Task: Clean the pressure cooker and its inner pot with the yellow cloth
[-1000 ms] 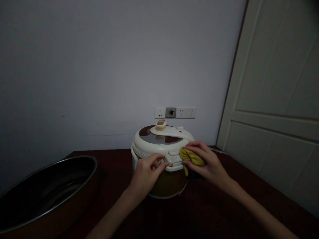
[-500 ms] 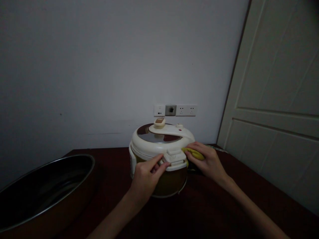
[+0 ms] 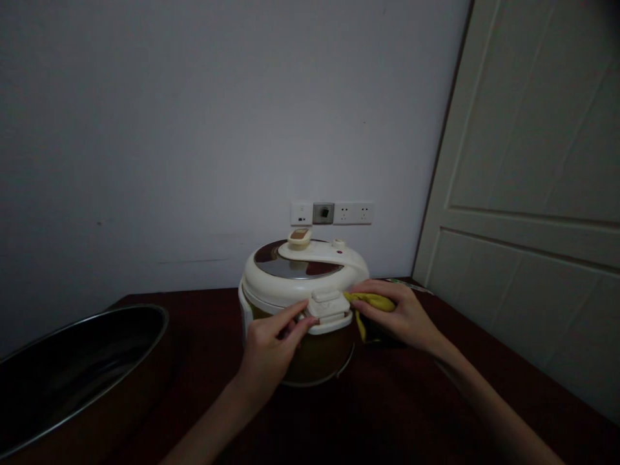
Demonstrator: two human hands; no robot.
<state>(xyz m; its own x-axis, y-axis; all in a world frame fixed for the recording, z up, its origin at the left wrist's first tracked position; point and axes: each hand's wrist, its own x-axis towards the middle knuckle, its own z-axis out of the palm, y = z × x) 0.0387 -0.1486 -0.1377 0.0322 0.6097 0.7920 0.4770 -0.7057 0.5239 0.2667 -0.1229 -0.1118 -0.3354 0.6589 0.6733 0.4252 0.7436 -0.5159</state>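
Note:
An electric pressure cooker (image 3: 261,287) with a white lid and a brownish lower body stands on the dark red table. My left hand (image 3: 271,342) pinches the left end of the cooker's white side handle (image 3: 329,306) between thumb and fingers. On the other side, my right hand (image 3: 400,313) is closed around a yellow cloth (image 3: 371,301) and presses it at the handle's right end. Part of the cloth hangs below the fingers, where a dark area shows. The lid is on, with a beige knob (image 3: 299,238) on top.
A large dark pan (image 3: 162,316) with a metal rim sits on the table (image 3: 208,336) at the left. Wall sockets (image 3: 353,213) are behind the cooker. At the right, a pale panelled door (image 3: 523,194) rises beside the table. A flat item (image 3: 411,285) lies at the back edge.
The whole view has shifted slightly, so everything sits a little further left. More of the yellow cloth now shows hanging below my right hand. My left hand keeps its pinch on the handle.

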